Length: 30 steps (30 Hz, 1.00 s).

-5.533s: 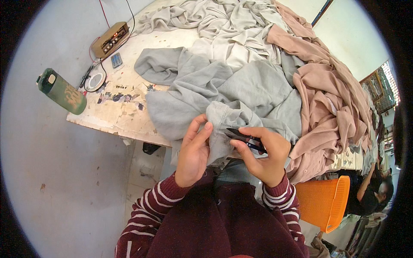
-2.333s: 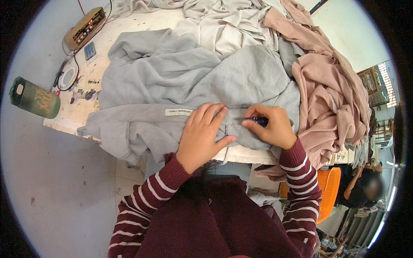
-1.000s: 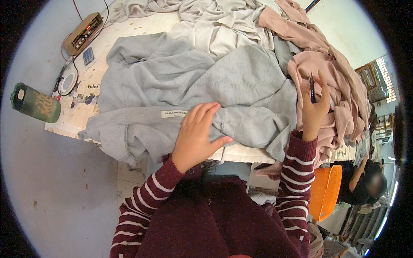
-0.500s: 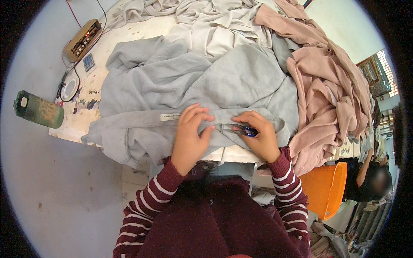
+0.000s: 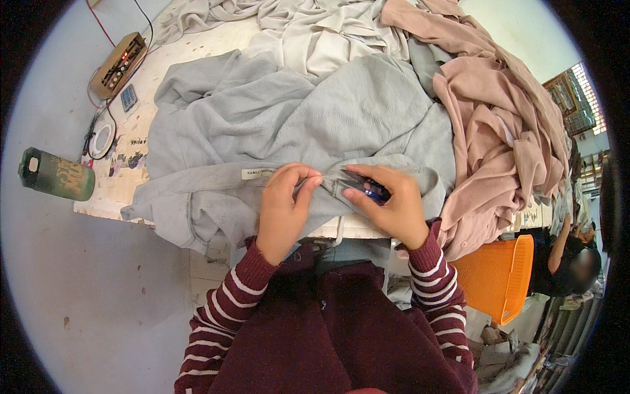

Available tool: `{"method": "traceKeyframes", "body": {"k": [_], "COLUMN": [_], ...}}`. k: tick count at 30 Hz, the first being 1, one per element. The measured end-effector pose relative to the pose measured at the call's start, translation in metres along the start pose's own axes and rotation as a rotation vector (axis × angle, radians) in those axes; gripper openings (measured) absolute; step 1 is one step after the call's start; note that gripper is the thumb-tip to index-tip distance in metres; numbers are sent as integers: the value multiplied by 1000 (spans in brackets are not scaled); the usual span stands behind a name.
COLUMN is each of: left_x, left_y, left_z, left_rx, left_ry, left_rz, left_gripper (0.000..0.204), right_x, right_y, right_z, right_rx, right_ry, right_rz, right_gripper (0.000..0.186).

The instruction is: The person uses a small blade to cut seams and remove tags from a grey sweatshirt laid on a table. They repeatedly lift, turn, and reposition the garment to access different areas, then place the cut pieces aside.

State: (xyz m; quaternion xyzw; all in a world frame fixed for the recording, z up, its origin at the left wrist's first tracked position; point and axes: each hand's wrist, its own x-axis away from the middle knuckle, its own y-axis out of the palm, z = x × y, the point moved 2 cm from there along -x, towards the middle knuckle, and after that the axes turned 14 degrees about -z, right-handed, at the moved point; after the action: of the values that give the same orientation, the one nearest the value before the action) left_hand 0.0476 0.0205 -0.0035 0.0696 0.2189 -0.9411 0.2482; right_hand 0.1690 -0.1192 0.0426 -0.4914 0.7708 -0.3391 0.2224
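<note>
A crumpled grey-blue garment lies spread across the worktable, a long band with a small white label along its near side. My left hand pinches that band just right of the label, thumb against fingers. My right hand grips black thread snips with blue on them, their blades pointing left at the seam beside my left fingertips. The exact spot under the blade tips is too small to make out.
Pale fabric heaps at the back, dusty-pink fabric at the right. On the left are a green bottle, a small amplifier, a remote and a cabled white disc. An orange basket stands below; a person works at far right.
My left hand has gone from lying spread on the band to pinching it. My right hand, over the pink fabric a second ago, has come back left with the snips to the seam.
</note>
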Motion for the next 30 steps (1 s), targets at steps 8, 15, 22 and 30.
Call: {"method": "traceKeyframes", "body": {"k": [8, 15, 22, 30], "left_x": [1, 2, 4, 48], "left_y": [-2, 0, -4, 16], "left_z": [0, -2, 8, 19], "left_rx": [43, 23, 7, 932], "left_ry": [-76, -63, 213, -83], "left_rz": [-6, 21, -18, -377], "left_gripper": [15, 13, 13, 52], "right_x": [-11, -11, 6, 79], "right_y": [5, -10, -41, -4], "right_z": [3, 4, 21, -34], "right_rx": [-17, -9, 116, 153], "right_ry": [59, 46, 348, -278], "right_rz": [-80, 120, 20, -34], "right_gripper": [30, 32, 30, 46]}}
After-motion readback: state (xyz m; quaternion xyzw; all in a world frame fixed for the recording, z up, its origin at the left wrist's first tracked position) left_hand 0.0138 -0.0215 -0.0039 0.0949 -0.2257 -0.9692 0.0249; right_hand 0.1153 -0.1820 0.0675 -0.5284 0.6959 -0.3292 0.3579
